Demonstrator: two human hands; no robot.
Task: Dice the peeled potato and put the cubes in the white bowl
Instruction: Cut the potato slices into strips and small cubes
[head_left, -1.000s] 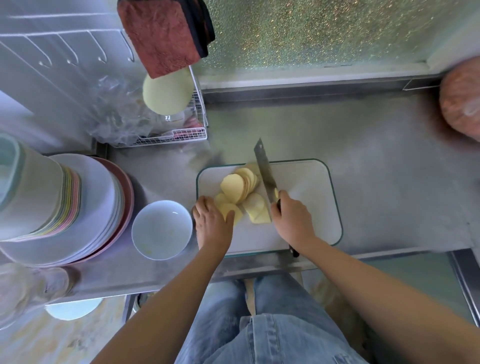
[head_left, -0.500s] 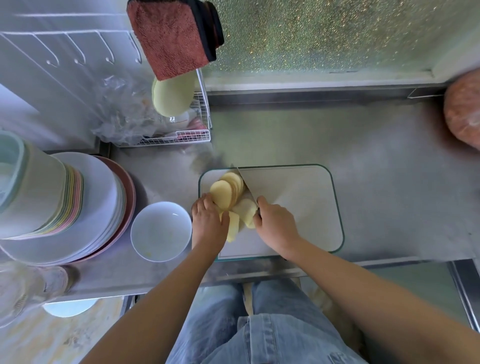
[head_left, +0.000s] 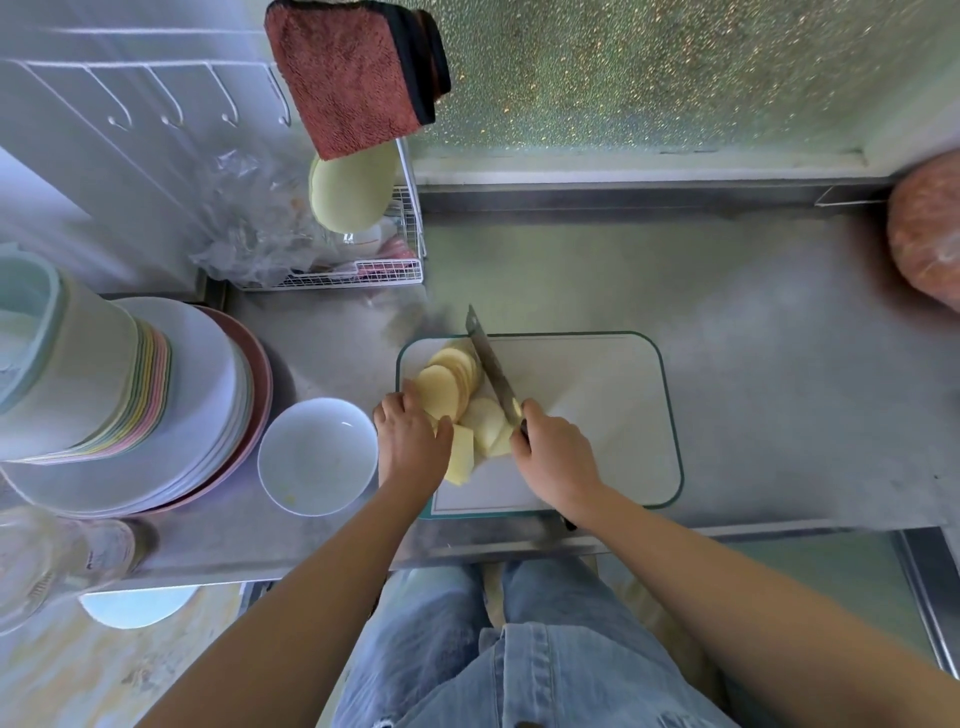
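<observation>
Pale yellow potato slices (head_left: 447, 387) lie fanned on the left part of the white cutting board (head_left: 597, 405), with more pieces (head_left: 462, 454) nearer me. My left hand (head_left: 410, 441) rests on the slices with curled fingers and steadies them. My right hand (head_left: 558, 460) grips the handle of a knife (head_left: 491, 364). Its blade points away from me and stands against the right side of the slices. The white bowl (head_left: 317, 457) sits on the counter just left of the board, with only a few small bits inside.
A stack of plates (head_left: 171, 415) and coloured bowls fills the left of the steel counter. A wire rack (head_left: 374, 270) with a plastic bag stands behind, under a red cloth (head_left: 353, 78). A reddish bag (head_left: 930, 244) sits at the far right. The counter edge runs just under my wrists.
The knife lay tilted flat against the slices half a second ago; now its blade stands edge-down again at their right side. My left hand stayed on the slices. The view shifted slightly.
</observation>
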